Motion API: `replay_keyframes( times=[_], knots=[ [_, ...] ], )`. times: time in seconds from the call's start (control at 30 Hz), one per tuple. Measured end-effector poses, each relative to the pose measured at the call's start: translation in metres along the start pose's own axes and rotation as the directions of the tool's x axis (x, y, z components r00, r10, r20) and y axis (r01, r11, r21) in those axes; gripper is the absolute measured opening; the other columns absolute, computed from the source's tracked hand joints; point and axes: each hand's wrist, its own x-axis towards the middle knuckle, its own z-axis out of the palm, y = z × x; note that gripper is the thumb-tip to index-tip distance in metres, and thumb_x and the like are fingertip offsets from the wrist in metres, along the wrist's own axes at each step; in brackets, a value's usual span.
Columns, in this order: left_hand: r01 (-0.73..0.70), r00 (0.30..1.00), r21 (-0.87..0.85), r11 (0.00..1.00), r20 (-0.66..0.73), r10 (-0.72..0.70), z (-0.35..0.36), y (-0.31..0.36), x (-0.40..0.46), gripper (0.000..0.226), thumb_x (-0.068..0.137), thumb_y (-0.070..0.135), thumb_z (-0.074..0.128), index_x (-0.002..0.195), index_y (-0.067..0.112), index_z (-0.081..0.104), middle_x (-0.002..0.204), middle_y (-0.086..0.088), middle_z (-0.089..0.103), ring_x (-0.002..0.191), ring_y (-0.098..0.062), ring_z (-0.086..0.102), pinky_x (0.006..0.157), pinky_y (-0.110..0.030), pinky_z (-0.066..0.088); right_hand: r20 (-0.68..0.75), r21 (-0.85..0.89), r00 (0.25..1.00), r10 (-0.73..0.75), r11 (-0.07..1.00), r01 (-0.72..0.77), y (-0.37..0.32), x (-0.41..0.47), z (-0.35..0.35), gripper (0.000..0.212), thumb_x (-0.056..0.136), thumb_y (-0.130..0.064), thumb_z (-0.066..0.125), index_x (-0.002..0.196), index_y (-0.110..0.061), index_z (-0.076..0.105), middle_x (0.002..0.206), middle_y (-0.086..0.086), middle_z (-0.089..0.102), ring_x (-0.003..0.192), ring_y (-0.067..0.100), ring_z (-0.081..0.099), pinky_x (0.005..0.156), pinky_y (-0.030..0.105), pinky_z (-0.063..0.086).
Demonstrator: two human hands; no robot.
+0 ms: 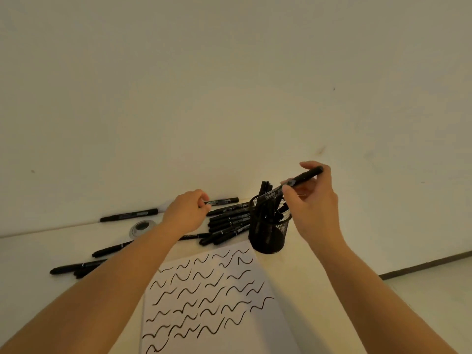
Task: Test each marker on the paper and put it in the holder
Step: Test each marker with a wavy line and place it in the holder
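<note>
Paper [212, 297], nearest, already filled with squiggles. Right hand [315, 200] pinched marker [296, 181] aslant over holder [269, 226]; left hand [187, 209] gripped another marker [222, 201]. Risked snagging on crowded markers, tipping holder.

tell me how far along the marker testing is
Done: the paper is full of wavy test strokes and several markers stand in the mesh holder. In hand: the right hand lowers a marker into it; the left hand pinches the next marker. Left: a pile and several strays.

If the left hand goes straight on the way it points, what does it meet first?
Probably the black marker its left hand fingertips already pinch by the near end; beyond lies the cream wall. Depth is unclear.
</note>
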Motion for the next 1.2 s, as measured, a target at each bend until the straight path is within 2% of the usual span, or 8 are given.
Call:
replay_keyframes(
  times=[0.13,0.27,0.37,0.57,0.7,0.87,1.1,1.2],
  knots=[
    [0.020,0.996,0.032,0.999,0.089,-0.023,0.015,-0.009,0.023,0.026,0.091,0.028,0.049,0.115,0.020,0.056,0.112,-0.001,0.062,0.097,-0.017,0.054,0.082,-0.030,0.044,0.029,-0.109,1.000,0.005,0.994,-0.002,0.011,0.003,0.007,0.043,0.080,-0.015,0.063,0.100,-0.042,0.037,0.075,-0.014,0.065,0.070,-0.002,0.063,0.057,0.017,0.051],
    [0.006,0.991,0.033,0.999,0.132,-0.010,0.032,-0.006,0.035,0.028,0.092,0.028,0.050,0.117,0.020,0.057,0.117,-0.005,0.060,0.104,-0.021,0.055,0.089,-0.033,0.045,0.096,-0.252,0.995,0.008,0.968,0.016,0.018,0.008,0.013,0.020,0.085,-0.019,0.058,0.092,-0.030,0.043,0.078,-0.015,0.060,0.067,0.011,0.062,0.058,0.031,0.053],
    [0.032,0.989,0.037,0.999,0.146,-0.037,0.041,-0.007,0.040,0.027,0.091,0.029,0.052,0.115,0.020,0.058,0.115,-0.004,0.060,0.103,-0.020,0.055,0.090,-0.034,0.046,0.123,-0.316,0.992,0.033,0.949,0.007,0.026,0.010,0.014,0.005,0.087,-0.026,0.053,0.090,-0.024,0.049,0.082,-0.004,0.059,0.072,0.015,0.059,0.061,0.031,0.050],
    [0.076,0.991,0.007,0.997,0.106,-0.077,0.049,-0.015,0.043,0.018,0.087,0.025,0.059,0.104,0.017,0.064,0.108,-0.006,0.062,0.092,-0.018,0.055,0.080,-0.028,0.043,0.077,-0.465,0.997,0.013,0.885,0.025,0.048,0.008,0.008,0.015,0.085,-0.030,0.059,0.090,-0.017,0.061,0.096,-0.005,0.051,0.095,0.012,0.041,0.075,0.022,0.031],
    [0.087,0.991,0.010,0.996,0.096,-0.088,0.050,-0.016,0.045,0.019,0.086,0.023,0.062,0.102,0.015,0.064,0.105,-0.007,0.062,0.084,-0.015,0.051,0.075,-0.026,0.040,0.044,-0.377,0.993,0.110,0.922,-0.086,0.055,0.005,0.010,0.016,0.081,-0.029,0.064,0.089,-0.022,0.052,0.094,-0.007,0.052,0.094,0.014,0.048,0.074,0.024,0.035],
    [0.105,0.991,0.030,0.994,0.085,-0.107,0.045,-0.016,0.041,0.020,0.090,0.025,0.056,0.105,0.014,0.063,0.107,-0.008,0.063,0.087,-0.019,0.053,0.078,-0.030,0.043,0.005,-0.254,0.991,0.133,0.959,-0.127,0.053,0.003,0.013,0.038,0.078,-0.023,0.068,0.099,-0.034,0.038,0.087,-0.013,0.052,0.082,0.004,0.052,0.060,0.018,0.037],
    [0.172,0.983,-0.011,0.985,0.059,-0.171,0.032,-0.028,0.021,0.023,0.091,0.034,0.050,0.107,0.020,0.059,0.106,-0.004,0.065,0.095,-0.021,0.060,0.086,-0.038,0.049,0.018,-0.392,0.998,0.067,0.918,-0.054,0.049,-0.004,0.018,0.040,0.080,-0.022,0.065,0.113,-0.029,0.045,0.083,-0.022,0.038,0.096,0.018,0.049,0.074,0.031,0.042],
    [0.186,0.982,-0.110,0.976,0.045,-0.182,0.028,-0.033,0.004,0.021,0.092,0.033,0.049,0.105,0.019,0.058,0.093,0.001,0.067,0.089,-0.018,0.063,0.085,-0.039,0.050,0.028,-0.459,1.000,0.013,0.889,0.001,0.049,-0.007,0.019,0.036,0.082,-0.022,0.062,0.115,-0.024,0.048,0.095,-0.012,0.048,0.099,0.018,0.044,0.074,0.027,0.037]
  ],
)
